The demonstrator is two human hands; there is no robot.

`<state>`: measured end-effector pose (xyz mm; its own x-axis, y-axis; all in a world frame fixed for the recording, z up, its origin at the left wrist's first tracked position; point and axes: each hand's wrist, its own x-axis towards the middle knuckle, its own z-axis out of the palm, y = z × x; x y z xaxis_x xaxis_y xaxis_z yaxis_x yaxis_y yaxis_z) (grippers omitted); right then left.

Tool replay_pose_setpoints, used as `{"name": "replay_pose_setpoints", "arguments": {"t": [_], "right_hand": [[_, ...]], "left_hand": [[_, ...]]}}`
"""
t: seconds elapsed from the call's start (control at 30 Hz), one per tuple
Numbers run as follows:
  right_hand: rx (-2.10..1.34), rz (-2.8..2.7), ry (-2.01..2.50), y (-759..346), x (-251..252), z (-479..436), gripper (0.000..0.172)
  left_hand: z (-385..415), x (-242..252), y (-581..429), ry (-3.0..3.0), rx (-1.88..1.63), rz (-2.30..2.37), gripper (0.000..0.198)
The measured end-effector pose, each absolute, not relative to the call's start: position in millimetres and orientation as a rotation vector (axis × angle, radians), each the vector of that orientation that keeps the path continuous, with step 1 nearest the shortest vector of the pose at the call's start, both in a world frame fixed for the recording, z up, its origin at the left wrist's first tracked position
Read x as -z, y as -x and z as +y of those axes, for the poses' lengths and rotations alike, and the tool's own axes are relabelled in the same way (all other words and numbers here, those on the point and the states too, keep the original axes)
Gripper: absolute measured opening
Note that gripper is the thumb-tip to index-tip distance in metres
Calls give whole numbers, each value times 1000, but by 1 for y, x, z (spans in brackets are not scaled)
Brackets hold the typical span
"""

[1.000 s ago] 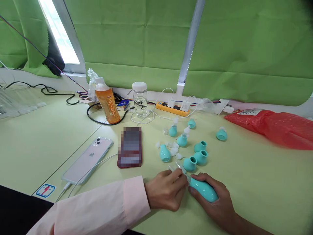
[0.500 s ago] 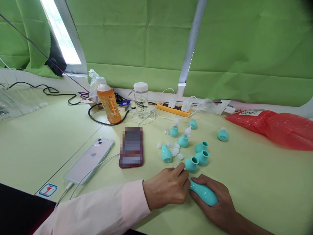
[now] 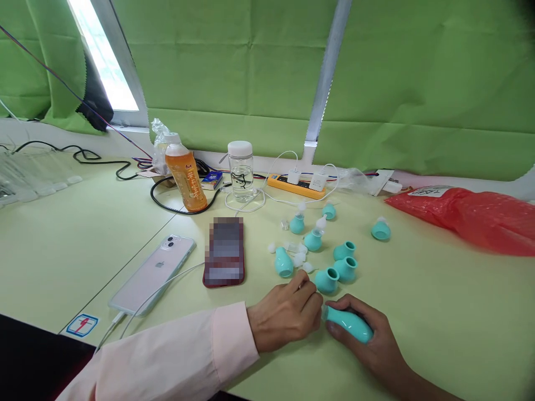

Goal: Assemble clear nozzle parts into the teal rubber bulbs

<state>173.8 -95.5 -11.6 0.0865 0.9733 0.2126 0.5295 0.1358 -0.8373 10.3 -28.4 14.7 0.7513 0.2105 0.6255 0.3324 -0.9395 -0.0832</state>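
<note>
My right hand (image 3: 378,345) is wrapped round a glossy turquoise squeeze bulb (image 3: 351,324) lying on its side, its neck pointing left. At that neck shows a small clear piece (image 3: 325,312), right against the curled fingers of my left hand (image 3: 288,312). The left fingers are closed, and whatever lies in them is hidden. Just beyond my hands stand turquoise bulbs with open necks, such as this bulb (image 3: 327,280). Another bulb (image 3: 284,263) lies to the left near loose whitish translucent pieces (image 3: 299,258). Farther back, a bulb (image 3: 313,240) carries a clear nozzle (image 3: 321,224).
On the left lie a pale phone (image 3: 152,274) with a cable and a dark red phone (image 3: 224,253). An orange drink bottle (image 3: 186,178), a clear jar (image 3: 241,177) and a yellow power strip (image 3: 288,186) stand behind. A red plastic bag (image 3: 472,218) lies at right.
My left hand has shifted slightly, and the clear piece at the bulb's neck now shows between my hands. The held bulb has moved up slightly and lies flatter.
</note>
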Motion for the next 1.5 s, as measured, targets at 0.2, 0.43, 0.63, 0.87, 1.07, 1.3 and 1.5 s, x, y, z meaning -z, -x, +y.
{"name": "replay_pose_setpoints", "arguments": {"t": [0.2,0.43,0.63,0.87,1.07,1.3,1.5], "right_hand": [[-752,-1490,1501,-172,7,-95,19],[-870,-1399,1502,-171,0,-94,21],[-962,-1353,1507,-169,-2,-92,23],[-1075,-1299,1474,-171,-3,-93,24],[-873,-1391,1517,-169,11,-101,22],[-798,-1536,1520,-171,15,-101,21],[-707,-1680,1476,-178,27,-111,24]], "left_hand": [[-26,-14,-13,2798,1040,-507,12],[-25,-17,-12,2837,1115,-523,11],[-25,-12,-12,2783,1166,-503,8],[-18,-18,-8,2718,1352,-552,7],[4,-20,-7,2677,1250,-832,7],[5,-17,-4,2682,1302,-740,16],[-35,-18,-11,2752,1095,-422,39]]}}
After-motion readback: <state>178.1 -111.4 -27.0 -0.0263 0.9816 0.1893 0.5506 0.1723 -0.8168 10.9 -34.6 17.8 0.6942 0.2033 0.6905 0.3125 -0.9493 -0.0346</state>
